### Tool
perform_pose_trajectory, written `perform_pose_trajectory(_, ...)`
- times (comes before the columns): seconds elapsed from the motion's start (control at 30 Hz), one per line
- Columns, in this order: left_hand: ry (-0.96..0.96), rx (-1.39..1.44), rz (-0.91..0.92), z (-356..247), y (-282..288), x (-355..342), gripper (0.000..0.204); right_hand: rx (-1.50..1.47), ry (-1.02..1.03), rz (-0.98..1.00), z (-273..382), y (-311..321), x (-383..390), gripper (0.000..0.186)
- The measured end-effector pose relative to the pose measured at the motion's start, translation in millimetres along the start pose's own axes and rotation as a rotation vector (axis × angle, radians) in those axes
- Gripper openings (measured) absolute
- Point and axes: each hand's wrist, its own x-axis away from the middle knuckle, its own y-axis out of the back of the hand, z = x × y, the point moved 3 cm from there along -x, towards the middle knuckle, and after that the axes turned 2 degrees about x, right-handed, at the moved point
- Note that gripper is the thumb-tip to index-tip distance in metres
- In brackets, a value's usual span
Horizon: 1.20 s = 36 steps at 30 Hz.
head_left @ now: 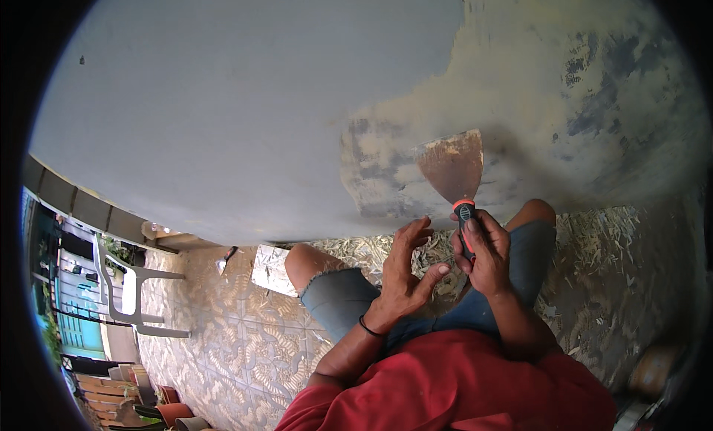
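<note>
Our right grip (486, 256) is closed around the black and orange handle of the scraper (454, 171), while our left grip (405, 271) hangs open just beside it, fingers spread and thumb out toward the right hand, holding nothing. From there we take things by size. We face a broad wall (245, 96) that fills most of the view: its left part keeps a smooth grey-blue coat, and its right part is a scraped patch (535, 82), bare and yellowish with dark flecks. We see the scraper's wide, rust-brown blade lying flat against that wall at the lower edge of the bare area, handle pointing down into our right hand. Below the wall we see a patterned tiled floor (223, 334), and paint flakes (601, 245) lie thick over it along the wall's foot and around our knees. We sit or crouch in a red shirt (460, 386) and cut-off denim shorts (349, 297). Well off to the left a grey plastic chair (126, 290) stands on the tiles. A thin black band (369, 328) circles our left wrist.
</note>
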Motion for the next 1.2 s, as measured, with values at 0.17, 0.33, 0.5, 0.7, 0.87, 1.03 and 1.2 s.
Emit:
perform_pose_trajectory(0.17,-0.308,-0.617,-0.035,-31,5,-51,0.071,0.050,0.084,-0.007,28,-13,-37,0.035)
perform_pose_trajectory(0.33,-0.403,-0.964,0.072,-22,9,-87,0.078,0.138,0.129,-0.030,18,-8,-46,0.033)
perform_pose_trajectory(0.5,-0.524,-1.007,0.208,-24,-3,-118,0.068,0.152,0.200,-0.003,13,-12,-64,0.033)
perform_pose_trajectory(0.7,-0.604,-0.934,0.083,-21,-8,-126,0.056,0.148,0.205,-0.043,20,-18,-59,0.035)
perform_pose_trajectory(0.87,-0.648,-0.914,0.074,-18,-8,-138,0.044,0.181,0.191,-0.035,23,-11,-66,0.034)
perform_pose_trajectory(1.03,-0.675,-0.929,0.025,-21,-5,-137,0.036,0.199,0.259,0.002,25,-17,-64,0.033)
perform_pose_trajectory(1.2,-0.665,-0.935,0.025,-22,-7,-140,0.032,0.194,0.234,0.004,23,-13,-71,0.034)
